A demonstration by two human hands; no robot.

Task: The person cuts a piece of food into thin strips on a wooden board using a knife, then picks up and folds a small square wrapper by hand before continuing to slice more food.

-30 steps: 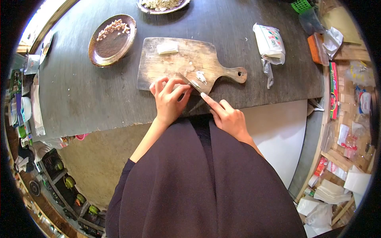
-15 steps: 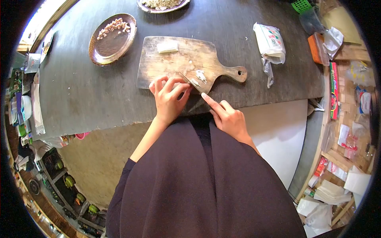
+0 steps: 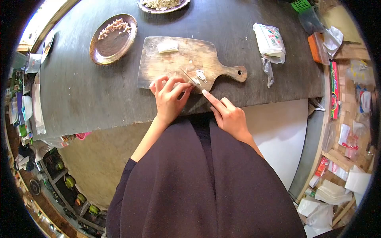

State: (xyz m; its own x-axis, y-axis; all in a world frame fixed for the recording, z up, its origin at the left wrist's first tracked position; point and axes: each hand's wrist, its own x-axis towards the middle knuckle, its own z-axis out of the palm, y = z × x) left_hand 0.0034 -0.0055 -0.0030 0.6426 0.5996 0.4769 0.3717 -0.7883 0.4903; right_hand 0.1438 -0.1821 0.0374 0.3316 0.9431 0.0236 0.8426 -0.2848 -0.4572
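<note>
A wooden cutting board [image 3: 174, 63] with a handle lies on the dark table [image 3: 79, 95]. My left hand [image 3: 168, 97] rests on the board's near edge, fingertips curled down on a small white piece [image 3: 194, 81] beside the blade. My right hand [image 3: 227, 114] holds a thin knife [image 3: 189, 78], index finger stretched along its back, with the blade angled over the board. A few white slivers [image 3: 201, 73] lie just past the blade. A pale rectangular block [image 3: 167, 47] sits at the board's far side.
A brown plate [image 3: 113, 39] with chopped bits stands to the far left, and another dish [image 3: 162, 4] at the top edge. A white packet [image 3: 270, 41] lies right of the board. Cluttered boxes and wrappers [image 3: 341, 91] fill the right side. A white sheet [image 3: 278, 131] lies below the table edge.
The knife blade has shifted slightly forward and to the right over the white slivers. Both hands stay almost where they were.
</note>
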